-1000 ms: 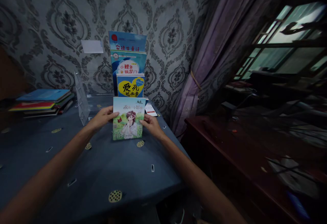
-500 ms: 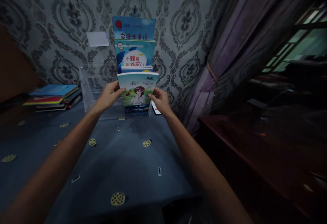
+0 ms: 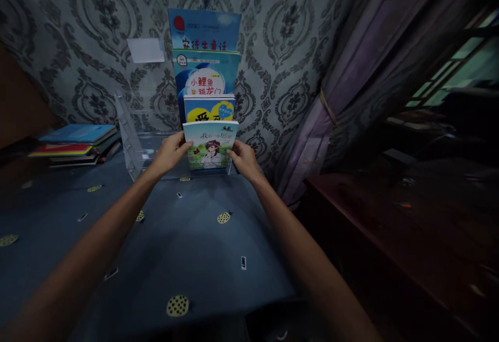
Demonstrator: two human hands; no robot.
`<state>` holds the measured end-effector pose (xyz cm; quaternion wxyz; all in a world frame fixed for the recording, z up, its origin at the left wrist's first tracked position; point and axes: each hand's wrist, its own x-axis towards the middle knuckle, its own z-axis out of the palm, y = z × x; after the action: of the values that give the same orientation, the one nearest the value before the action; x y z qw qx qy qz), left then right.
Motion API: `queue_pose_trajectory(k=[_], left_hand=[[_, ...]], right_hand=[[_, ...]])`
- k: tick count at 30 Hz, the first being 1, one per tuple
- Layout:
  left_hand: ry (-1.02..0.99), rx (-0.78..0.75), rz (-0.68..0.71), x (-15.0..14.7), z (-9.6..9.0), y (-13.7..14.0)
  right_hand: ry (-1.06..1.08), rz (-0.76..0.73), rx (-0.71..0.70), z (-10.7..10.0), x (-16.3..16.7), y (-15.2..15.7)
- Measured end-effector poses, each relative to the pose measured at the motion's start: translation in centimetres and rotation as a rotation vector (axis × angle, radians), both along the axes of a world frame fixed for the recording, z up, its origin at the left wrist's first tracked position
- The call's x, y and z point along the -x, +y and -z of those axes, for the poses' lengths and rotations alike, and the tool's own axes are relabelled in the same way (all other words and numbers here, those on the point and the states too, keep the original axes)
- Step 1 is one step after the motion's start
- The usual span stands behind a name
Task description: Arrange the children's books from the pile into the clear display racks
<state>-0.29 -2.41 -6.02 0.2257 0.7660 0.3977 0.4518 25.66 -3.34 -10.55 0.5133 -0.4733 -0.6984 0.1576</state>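
A thin book with a green cover and a drawn figure (image 3: 208, 147) stands upright at the front of a clear acrylic book rack (image 3: 128, 136). My left hand (image 3: 171, 152) is closed on its left edge, thumb on the cover. On the opposite edge my right hand (image 3: 242, 157) grips the same book. Behind it, rising in steps, are a blue and yellow book (image 3: 208, 107), a teal book with a white circle (image 3: 206, 79) and a taller blue book (image 3: 205, 27). The lower edge of the green book is at the rack's front tier.
Left of the rack lies a pile of books (image 3: 78, 147) on the blue patterned tablecloth (image 3: 202, 248). A white card (image 3: 146, 50) is up near the patterned wall. To the right hang a purple curtain (image 3: 312, 139) and a dark red wooden surface (image 3: 351, 201).
Both hands have lowered the green book, so more of the blue and yellow book shows behind it. The view has shifted slightly.
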Motion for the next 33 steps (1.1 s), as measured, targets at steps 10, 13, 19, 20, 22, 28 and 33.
queue_pose_trajectory(k=[10, 13, 19, 20, 22, 28, 33], left_hand=[[0.474, -0.086, -0.408, -1.6, 0.7, -2.6], [0.535, -0.095, -0.459, -2.1, 0.8, -2.9], [0.562, -0.016, -0.429, -2.3, 0.8, -2.9], [0.556, -0.002, -0.42, -2.3, 0.8, -2.9], [0.546, 0.01, -0.402, -2.4, 0.8, -2.9], [0.556, 0.057, -0.431, -3.0, 0.5, -2.8], [0.565, 0.075, -0.458, -3.2, 0.2, -2.4]], right_hand=[[-0.058, 0.176, -0.051, 0.2, 0.4, -1.3], [-0.019, 0.2, -0.088, 0.4, 0.4, -1.2], [-0.019, 0.154, -0.11, 1.3, 0.4, -0.6], [-0.011, 0.149, -0.109, 1.5, 0.5, -0.5], [0.003, 0.141, -0.115, 1.9, 0.5, -0.2], [0.012, 0.174, -0.132, 2.4, 0.8, 0.5], [0.01, 0.207, -0.134, 2.3, 1.1, 1.1]])
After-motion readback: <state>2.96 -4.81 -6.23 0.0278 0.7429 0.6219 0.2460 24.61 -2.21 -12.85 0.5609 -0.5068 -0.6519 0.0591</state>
